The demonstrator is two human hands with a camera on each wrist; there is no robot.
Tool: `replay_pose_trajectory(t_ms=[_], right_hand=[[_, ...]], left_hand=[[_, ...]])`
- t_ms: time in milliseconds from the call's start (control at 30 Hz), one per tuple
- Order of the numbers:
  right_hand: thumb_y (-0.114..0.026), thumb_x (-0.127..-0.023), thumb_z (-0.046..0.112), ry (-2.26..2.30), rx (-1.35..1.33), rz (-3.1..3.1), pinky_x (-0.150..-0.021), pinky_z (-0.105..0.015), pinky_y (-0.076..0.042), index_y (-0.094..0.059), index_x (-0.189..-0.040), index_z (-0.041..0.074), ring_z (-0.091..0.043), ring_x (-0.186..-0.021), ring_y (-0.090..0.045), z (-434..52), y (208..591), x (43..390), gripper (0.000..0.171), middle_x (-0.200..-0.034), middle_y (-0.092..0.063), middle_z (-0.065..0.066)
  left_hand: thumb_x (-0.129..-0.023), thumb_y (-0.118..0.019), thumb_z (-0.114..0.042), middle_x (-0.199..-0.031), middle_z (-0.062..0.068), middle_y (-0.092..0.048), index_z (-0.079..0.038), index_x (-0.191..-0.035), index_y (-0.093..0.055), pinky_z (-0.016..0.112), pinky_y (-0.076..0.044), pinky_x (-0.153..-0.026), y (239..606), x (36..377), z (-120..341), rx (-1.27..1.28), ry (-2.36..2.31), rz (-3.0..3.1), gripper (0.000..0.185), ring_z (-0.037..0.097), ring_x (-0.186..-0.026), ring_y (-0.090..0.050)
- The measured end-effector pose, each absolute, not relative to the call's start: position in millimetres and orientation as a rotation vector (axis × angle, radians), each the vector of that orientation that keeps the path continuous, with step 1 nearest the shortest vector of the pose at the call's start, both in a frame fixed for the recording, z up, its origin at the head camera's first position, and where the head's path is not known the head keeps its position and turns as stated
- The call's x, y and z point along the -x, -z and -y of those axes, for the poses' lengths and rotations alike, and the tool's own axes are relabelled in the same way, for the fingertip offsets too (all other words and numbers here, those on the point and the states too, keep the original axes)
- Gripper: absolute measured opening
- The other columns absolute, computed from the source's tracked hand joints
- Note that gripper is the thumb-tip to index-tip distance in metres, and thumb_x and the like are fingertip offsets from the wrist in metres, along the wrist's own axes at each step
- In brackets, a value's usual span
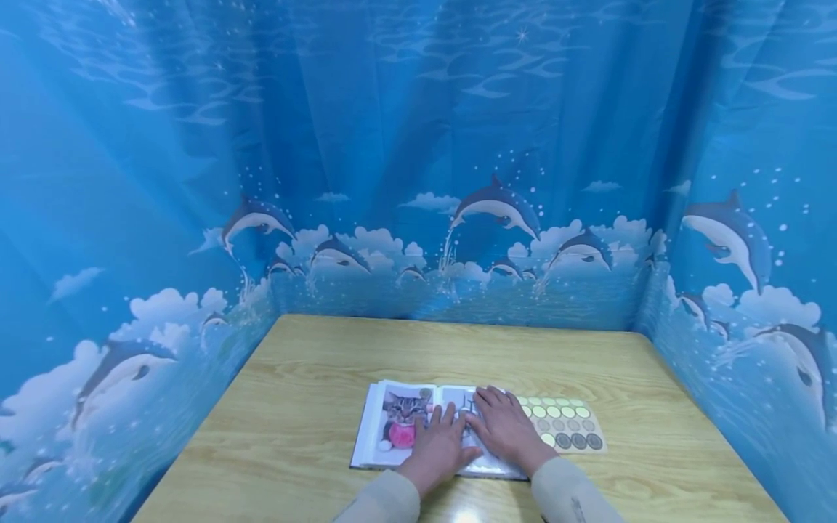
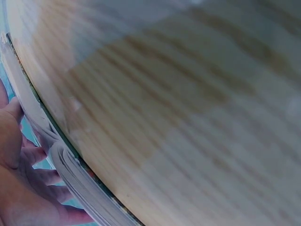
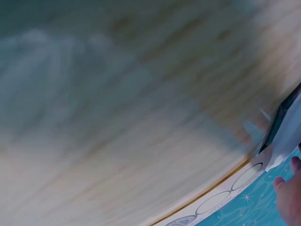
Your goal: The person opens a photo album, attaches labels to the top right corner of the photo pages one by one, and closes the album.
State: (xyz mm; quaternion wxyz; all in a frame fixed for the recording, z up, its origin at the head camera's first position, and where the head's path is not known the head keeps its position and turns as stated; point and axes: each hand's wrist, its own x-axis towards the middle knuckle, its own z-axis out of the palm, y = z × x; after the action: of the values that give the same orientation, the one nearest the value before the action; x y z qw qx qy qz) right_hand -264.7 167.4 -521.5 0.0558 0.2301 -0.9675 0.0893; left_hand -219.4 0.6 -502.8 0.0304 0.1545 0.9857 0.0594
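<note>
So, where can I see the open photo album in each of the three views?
Head: the open photo album lies near the table's front edge, under both hands.
Left wrist: its stacked page edges run along the lower left, beside the left hand.
Right wrist: only a corner shows at the right edge.
Shared landmark: the wooden table.

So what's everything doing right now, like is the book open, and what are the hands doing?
Book: open, lying flat on the table, a cat picture on its left page.
Left hand: fingers straight, pressing flat on the book near the middle fold.
Right hand: fingers straight, pressing flat on the right page.
Sticker sheet: flat on the table, beside the book's right edge, rows of round stickers on it.
</note>
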Motion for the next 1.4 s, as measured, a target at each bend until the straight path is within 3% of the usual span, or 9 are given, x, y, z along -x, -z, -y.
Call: replay_pose_trajectory(t_ms=[567, 1400], right_hand=[[-0.040, -0.105, 0.047, -0.281, -0.715, 2.897, -0.115, -0.058, -0.024, -0.053, -0.141, 0.004, -0.036, -0.138, -0.039, -171.4, 518.2, 259.2, 0.058, -0.146, -0.050, -0.013], [-0.046, -0.104, 0.037, -0.231, -0.696, 2.918, -0.115, -0.058, -0.025, -0.050, -0.143, 0.003, -0.037, -0.138, -0.040, -181.5, 515.0, 257.8, 0.052, -0.146, -0.048, -0.017]], left_hand=[[-0.091, -0.049, -0.068, -0.157, 0.009, -0.036, -0.021, -0.151, -0.043, 0.067, -0.028, -0.110, 506.4, 222.4, -0.5, -0.475, -0.193, -3.024, 0.076, 0.037, -0.142, -0.033], [-0.091, -0.051, -0.066, -0.156, 0.011, -0.037, -0.021, -0.150, -0.043, 0.065, -0.029, -0.110, 501.0, 224.1, 3.1, -0.501, -0.221, -3.005, 0.074, 0.038, -0.142, -0.034]])
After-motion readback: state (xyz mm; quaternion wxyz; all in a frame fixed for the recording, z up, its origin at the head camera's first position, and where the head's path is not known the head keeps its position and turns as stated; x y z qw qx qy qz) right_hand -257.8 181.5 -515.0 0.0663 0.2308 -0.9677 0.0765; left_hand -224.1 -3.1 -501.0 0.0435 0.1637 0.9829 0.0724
